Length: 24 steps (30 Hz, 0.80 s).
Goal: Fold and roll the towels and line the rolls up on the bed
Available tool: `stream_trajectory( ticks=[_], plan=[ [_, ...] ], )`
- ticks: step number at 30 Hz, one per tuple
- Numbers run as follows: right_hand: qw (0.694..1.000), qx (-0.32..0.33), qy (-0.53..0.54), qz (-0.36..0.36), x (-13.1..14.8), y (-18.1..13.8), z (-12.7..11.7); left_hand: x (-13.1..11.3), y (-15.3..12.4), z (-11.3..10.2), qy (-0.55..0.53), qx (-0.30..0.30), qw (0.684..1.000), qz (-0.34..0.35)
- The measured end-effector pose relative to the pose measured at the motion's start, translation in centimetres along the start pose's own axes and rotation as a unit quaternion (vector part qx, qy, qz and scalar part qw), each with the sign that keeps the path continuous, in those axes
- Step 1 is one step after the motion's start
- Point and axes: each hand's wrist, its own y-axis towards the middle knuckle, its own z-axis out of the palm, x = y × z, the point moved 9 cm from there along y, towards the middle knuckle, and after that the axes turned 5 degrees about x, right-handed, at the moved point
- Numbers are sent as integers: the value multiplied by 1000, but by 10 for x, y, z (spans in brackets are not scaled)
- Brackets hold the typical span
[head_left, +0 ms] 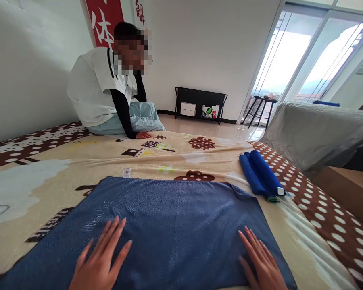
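A dark blue towel (175, 229) lies spread out on the bed, with raised lettering near its left side. Its far right corner is slightly folded over. My left hand (99, 257) rests flat on the towel's left part, fingers spread. On the right part lies my right hand (261, 259), its fingers stretched out and the thumb a little apart. Neither hand holds anything. The towel's near edge is partly out of view.
Rolled blue towels (258, 173) lie on the patterned blanket (157, 155) at the right. A person (99, 88) sits on the bed's far left, one hand on the blanket. Beyond are a black rack (201, 100), a stool (261, 108) and a plastic-covered piece (317, 129); a cardboard box (347, 189) stands right.
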Motion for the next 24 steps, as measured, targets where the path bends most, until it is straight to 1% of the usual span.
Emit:
stream_trajectory(
  ticks=[2, 3, 5, 6, 7, 8, 9, 10, 11, 13, 14, 15, 16, 17, 19, 22, 24],
  plan=[
    [1000, -3, 4, 4, 2, -9, 10, -3, -4, 15, 20, 11, 1000, 20],
    [1000, -6, 10, 6, -2, -17, 15, 0, -8, 20, 35, 12, 999, 25],
    [999, -5, 38, 14, -17, -34, 21, 6, -16, 19, 63, -7, 998, 29],
    [998, 3, 58, 20, -26, -37, 23, 3, -18, 15, 72, -27, 996, 33],
    [996, 17, 79, 32, -33, -35, 25, -5, -19, 9, 78, -49, 995, 41],
    [993, 36, 102, 48, -39, -26, 26, -22, -18, 3, 80, -75, 992, 59],
    [988, 57, 127, 65, -41, -11, 27, -47, -15, -4, 80, -99, 988, 88],
    [982, 76, 150, 82, -41, 9, 29, -78, -12, -9, 79, -119, 982, 126],
    [976, 97, 175, 83, -36, 32, 33, -115, -10, -13, 79, -132, 972, 176],
    [965, 136, 219, 45, -20, 83, 45, -189, -10, -13, 78, -137, 949, 274],
    [963, 145, 222, 38, -18, 106, 53, -220, -12, -12, 73, -141, 937, 312],
    [963, 146, 221, 40, -20, 125, 62, -244, -16, -11, 66, -146, 927, 339],
    [965, 143, 215, 51, -27, 140, 71, -261, -19, -9, 60, -149, 920, 357],
    [966, 135, 207, 68, -38, 151, 81, -272, -22, -6, 56, -153, 916, 368],
    [968, 118, 194, 107, -67, 163, 98, -278, -27, -1, 53, -156, 912, 375],
    [965, 108, 188, 149, -107, 168, 117, -271, -29, 6, 53, -169, 909, 376],
    [962, 112, 195, 156, -124, 171, 126, -267, -28, 10, 50, -183, 906, 377]
  ],
)
